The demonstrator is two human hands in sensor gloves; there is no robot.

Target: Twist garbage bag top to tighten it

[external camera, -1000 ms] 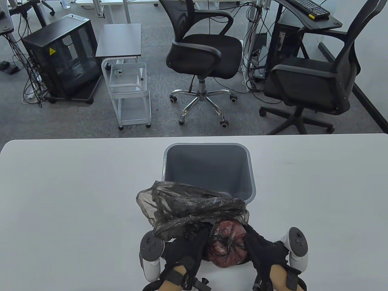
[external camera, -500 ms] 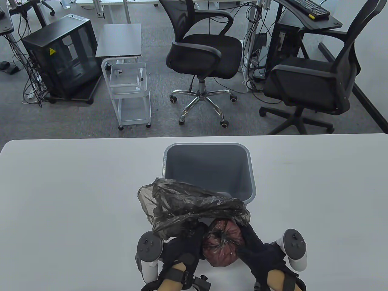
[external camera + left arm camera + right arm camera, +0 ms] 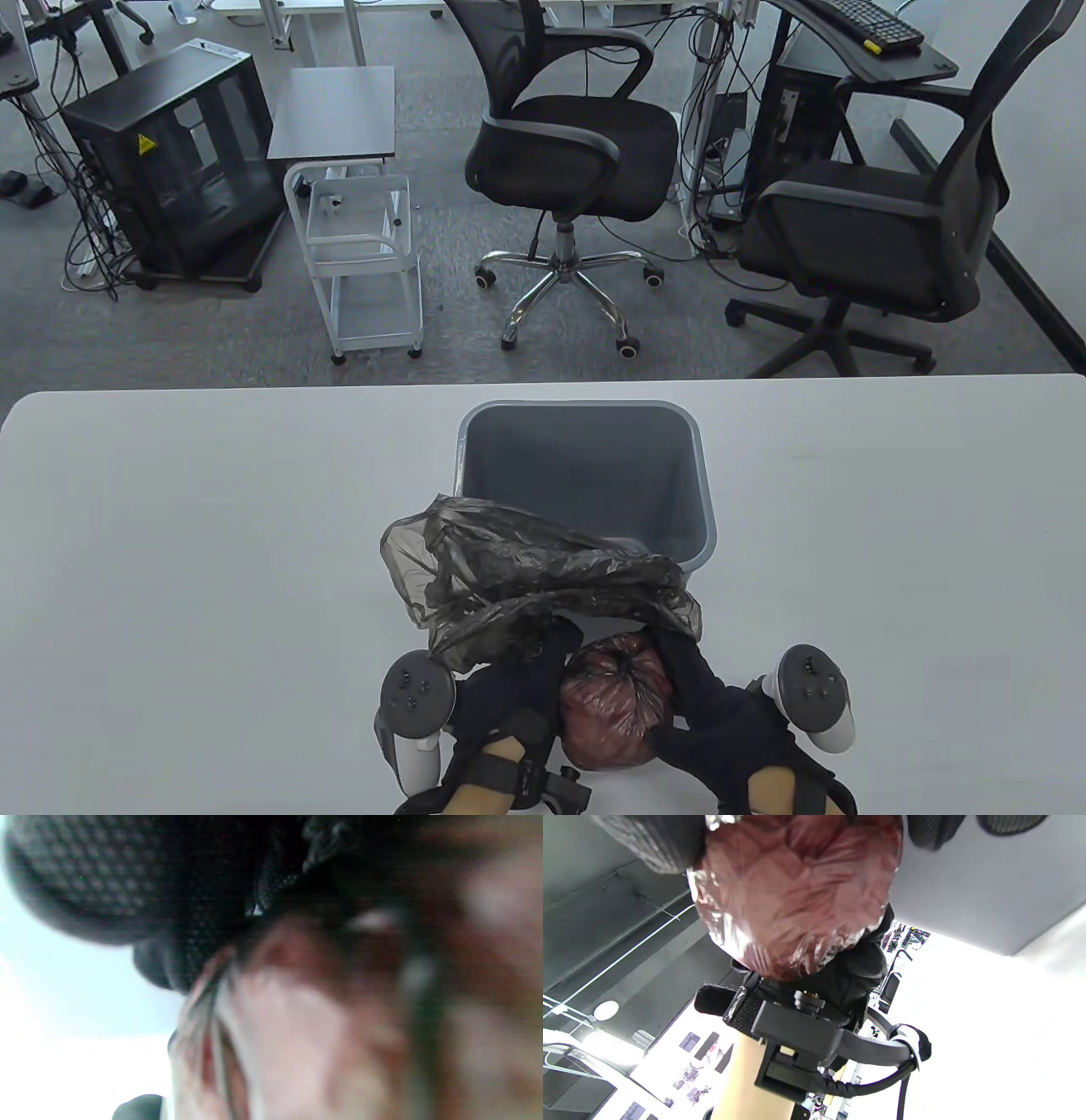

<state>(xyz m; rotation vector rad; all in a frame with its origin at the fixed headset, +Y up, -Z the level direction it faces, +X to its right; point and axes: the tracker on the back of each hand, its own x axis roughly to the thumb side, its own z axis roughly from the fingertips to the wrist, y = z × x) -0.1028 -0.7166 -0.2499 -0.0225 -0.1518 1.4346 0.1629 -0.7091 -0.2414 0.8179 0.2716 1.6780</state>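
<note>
Left hand (image 3: 509, 705): wrapped against the left flank of the reddish filled bundle (image 3: 615, 709), fingers curled on it, gripping.
Right hand (image 3: 721, 730): cupping the bundle's right flank, fingers reaching up toward the neck; grip looks closed on the plastic, exact finger contact hidden.
Garbage bag (image 3: 543, 577): loose dark upper part billowing just beyond both hands, spilling toward the grey bin (image 3: 708, 509); filled lower part pinched between the two palms.
Knot-like gather (image 3: 626, 664): on top of the bundle, between the hands.
Step in hand: probably holding the load steady with the neck gathered, twist under way.
Next move: calls for one hand bracing the bundle, the other turning the slack top.
Count: two hands, one bag, one bin.
</note>
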